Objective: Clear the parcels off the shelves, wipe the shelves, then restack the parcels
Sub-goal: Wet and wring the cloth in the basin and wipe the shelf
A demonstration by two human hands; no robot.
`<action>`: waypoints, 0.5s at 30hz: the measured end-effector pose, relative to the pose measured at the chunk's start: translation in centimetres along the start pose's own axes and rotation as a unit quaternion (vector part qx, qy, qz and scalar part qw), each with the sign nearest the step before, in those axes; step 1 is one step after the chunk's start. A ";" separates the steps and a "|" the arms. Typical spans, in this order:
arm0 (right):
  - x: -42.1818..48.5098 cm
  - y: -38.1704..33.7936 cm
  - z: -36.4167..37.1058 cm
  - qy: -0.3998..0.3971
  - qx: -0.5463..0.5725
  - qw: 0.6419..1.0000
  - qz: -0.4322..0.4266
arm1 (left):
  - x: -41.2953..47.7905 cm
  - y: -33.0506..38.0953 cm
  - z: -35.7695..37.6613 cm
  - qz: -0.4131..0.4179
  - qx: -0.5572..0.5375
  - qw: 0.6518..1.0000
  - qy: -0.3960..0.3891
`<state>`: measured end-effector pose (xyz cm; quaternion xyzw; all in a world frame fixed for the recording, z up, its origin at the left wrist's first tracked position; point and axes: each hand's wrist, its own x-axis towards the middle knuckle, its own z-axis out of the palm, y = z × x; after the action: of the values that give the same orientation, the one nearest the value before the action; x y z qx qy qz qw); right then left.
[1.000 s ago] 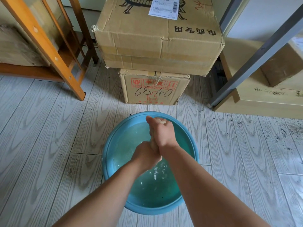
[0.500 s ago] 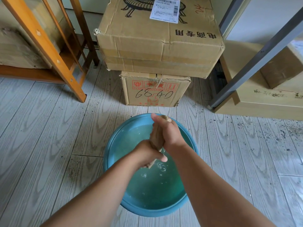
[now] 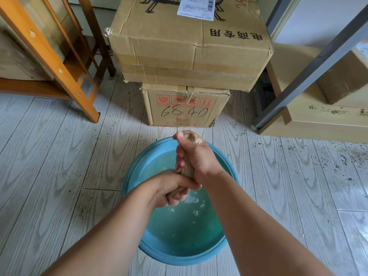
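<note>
Wringing the cloth (image 3: 187, 168) over the basin (image 3: 139, 170) is the step I judge I'm in, before any shelf gets wiped. My right hand (image 3: 196, 158) is clenched round the upper end, with a tuft of cloth poking out above the thumb, and my left hand (image 3: 171, 187) grips the lower end, so the cloth runs as a tight twisted rope between my fists. To do it well I should turn the fists against each other, keep the low end over the water (image 3: 185, 226) so the drips land in the basin and not on the floor (image 3: 59, 156), and stop when it is damp, not streaming; a sopping cloth would probably soak cardboard later. The parcels sit just beyond the basin: a big box (image 3: 189, 46) stacked on a small box (image 3: 185, 108) marked 6840. Another box (image 3: 342, 76) lies on the shelf (image 3: 310, 116) to the right, behind a grey post (image 3: 310, 76). That shelf is cut off at the edge, so I cannot tell how much is on it. The big box's top is cropped, and its label is too small to read. Most of the cloth is hidden inside my fingers (image 3: 180, 156). A ladder (image 3: 49, 62) stands at left, over something I can't make out.
</note>
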<state>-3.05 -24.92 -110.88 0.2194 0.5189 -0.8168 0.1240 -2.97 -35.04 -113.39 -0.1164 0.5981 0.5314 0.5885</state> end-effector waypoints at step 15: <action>0.9 2.3 0.7 0.187 -0.205 0.960 -0.012 | 1.0 -2.0 2.8 0.102 0.386 0.867 0.299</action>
<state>-2.99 -26.51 -112.91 0.3321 0.6921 -0.6384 0.0571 -0.10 -33.20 -114.43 0.0285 0.9112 0.2551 0.3223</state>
